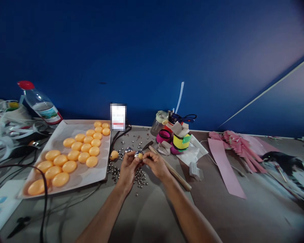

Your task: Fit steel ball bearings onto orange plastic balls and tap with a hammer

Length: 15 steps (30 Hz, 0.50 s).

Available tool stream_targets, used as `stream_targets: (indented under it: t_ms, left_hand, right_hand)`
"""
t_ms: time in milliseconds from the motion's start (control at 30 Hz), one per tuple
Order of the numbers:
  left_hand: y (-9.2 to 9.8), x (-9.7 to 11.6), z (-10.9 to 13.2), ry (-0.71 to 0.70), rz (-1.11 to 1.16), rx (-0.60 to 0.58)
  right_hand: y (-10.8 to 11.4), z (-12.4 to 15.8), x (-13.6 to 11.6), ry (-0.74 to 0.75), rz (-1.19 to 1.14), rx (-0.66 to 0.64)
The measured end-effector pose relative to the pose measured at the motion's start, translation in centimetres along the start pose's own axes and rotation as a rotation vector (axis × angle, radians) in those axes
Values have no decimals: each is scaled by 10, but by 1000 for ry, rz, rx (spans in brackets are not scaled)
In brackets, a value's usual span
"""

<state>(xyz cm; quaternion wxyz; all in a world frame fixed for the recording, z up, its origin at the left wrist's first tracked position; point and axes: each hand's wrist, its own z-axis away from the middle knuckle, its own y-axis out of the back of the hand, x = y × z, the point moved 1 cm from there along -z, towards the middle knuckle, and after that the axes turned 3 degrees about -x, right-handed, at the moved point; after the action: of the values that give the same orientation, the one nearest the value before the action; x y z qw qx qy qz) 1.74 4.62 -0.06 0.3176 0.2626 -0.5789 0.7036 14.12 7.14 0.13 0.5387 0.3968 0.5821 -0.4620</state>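
A round, yellow, silver-studded ball (139, 156) is pinched by the left hand (127, 168) above the grey worktop (152, 212); the grip of the right hand (156, 164) beside it cannot be told; through uneven pressure, the ball could be dropped among shiny metallic beads (141, 179)

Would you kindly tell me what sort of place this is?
Probably a handcraft workbench, judging by the tray of orange balls, the scattered small metal pieces and the wooden-handled tool.

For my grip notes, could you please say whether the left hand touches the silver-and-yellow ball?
Touching: in the head view, the left hand has its thumb against the silver-and-yellow ball.
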Motion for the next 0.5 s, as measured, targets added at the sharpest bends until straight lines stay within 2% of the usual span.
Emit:
stream_targets:
  t_ms: [233,500]
  left_hand:
    - [2,-3,-1,-7,-24,5]
    - [5,-8,-2,-79,-114,10]
  right_hand:
    - [1,2,-8,50,209,5]
    - [-1,2,-4,8,151,15]
